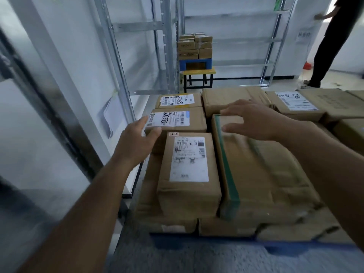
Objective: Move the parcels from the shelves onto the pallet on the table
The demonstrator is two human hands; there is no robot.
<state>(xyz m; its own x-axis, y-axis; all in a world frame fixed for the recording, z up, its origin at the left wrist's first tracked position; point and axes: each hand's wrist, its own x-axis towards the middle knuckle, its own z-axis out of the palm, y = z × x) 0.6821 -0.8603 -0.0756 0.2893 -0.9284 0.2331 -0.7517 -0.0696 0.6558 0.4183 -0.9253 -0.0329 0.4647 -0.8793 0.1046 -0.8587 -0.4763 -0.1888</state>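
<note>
A: What is seen, from largest down?

B: A blue pallet (206, 242) is covered with brown cardboard parcels, packed side by side and stacked in layers. Metal shelves (236, 46) are seen behind it.

A: How is the nearest parcel laid?

B: The taped parcel (262, 168) is laid flat on top, its long axis running away from the viewer, with a green tape strip down its left side. Just beside it, the labelled parcel (189, 170) is laid the same way; its white label is printed, but the print is too blurred to be read. Behind that, a marked parcel (177, 120) is turned crosswise, and "00555" seems to be handwritten on its label.

A: And the hands?

B: The right hand (256, 120) is held spread over the taped parcel's far end, fingers apart, nothing gripped. The left hand (137, 140) is held with fingers apart at the marked parcel's left corner; whether it is touched cannot be told.
</note>
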